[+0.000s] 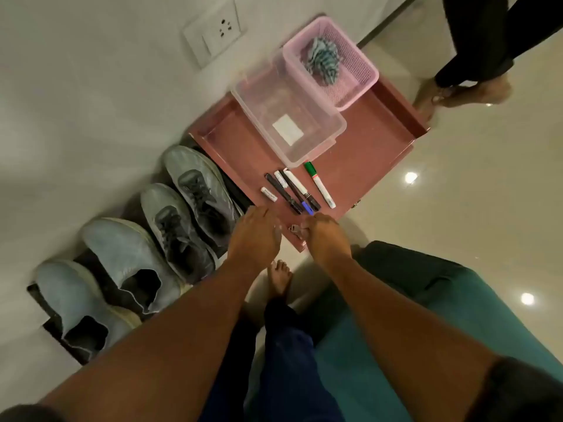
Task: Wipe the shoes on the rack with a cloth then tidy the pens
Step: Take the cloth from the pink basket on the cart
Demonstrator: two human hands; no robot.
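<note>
Glossy floor, red tray [374, 138]; pens [292, 190], labels unreadable. Left hand [256, 236] spread; right hand [326, 236] grip unclear.

We see a white wall socket [212, 32] on the wall above the maroon cabinet top [374, 138]. A second person's bare feet [457, 95] stand on the glossy floor [457, 208] beyond the cabinet's far right corner, and a green cushion [396, 315] lies near the bottom right.

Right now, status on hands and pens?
Left hand empty, right hand pinching something small. Pens loose on red tray. Clear tub empty, path unobstructed.
</note>
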